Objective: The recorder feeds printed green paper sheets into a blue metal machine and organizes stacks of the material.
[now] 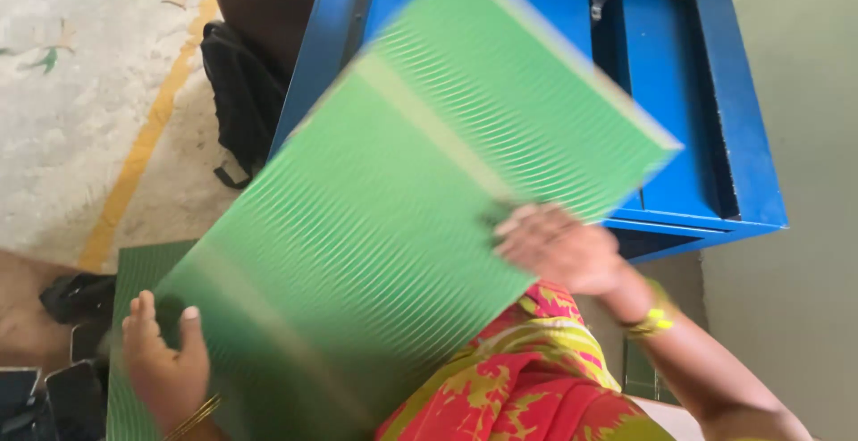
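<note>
Green corrugated sheet [393, 191] — held slantwise above the lap, long axis running lower left to upper right toward blue machine [715, 92]. Left hand [164, 361] gripping its lower-left corner, thumb on top. Right hand [559, 246] — blurred — clasping its right edge.
</note>
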